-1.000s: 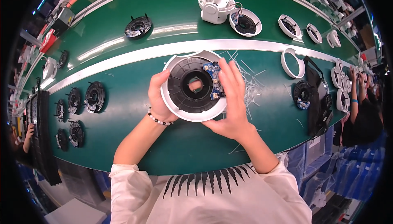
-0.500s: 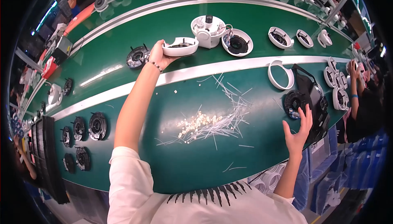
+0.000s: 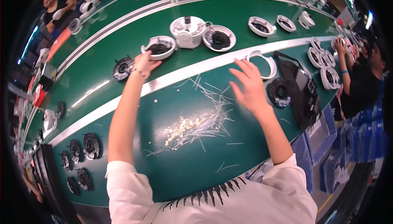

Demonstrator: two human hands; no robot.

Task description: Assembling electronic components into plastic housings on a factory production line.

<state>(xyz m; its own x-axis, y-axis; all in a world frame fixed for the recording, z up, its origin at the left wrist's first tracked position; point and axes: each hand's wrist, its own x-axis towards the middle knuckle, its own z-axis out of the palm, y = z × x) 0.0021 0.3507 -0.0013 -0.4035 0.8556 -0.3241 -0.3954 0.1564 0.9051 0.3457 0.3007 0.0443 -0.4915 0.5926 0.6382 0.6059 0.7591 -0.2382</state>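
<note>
My left hand [image 3: 145,65] is at the near left rim of a white round housing [image 3: 168,52] with a black inner part, which lies on the green belt. Its fingertips touch the rim, and the thumb stretches out apart from it. To its left lies a black round module [image 3: 122,69]. My right hand [image 3: 250,89] is raised over the bench with fingers spread and nothing in them. Just beyond its fingers rests a white ring [image 3: 270,67]. A black disc module [image 3: 280,93] lies to the right of that hand.
A pile of small cream connectors [image 3: 180,130] and clear strips [image 3: 213,125] covers the bench middle. Behind stand a white camera body [image 3: 187,33] and an open housing [image 3: 230,46]. A black bag [image 3: 301,97] lies right; several black modules [image 3: 91,146] sit left. A co-worker [image 3: 362,74] works at right.
The white housing has gone from tilted in my left hand to lying on the belt. My right hand has moved left and forward toward the white ring. The view has shifted.
</note>
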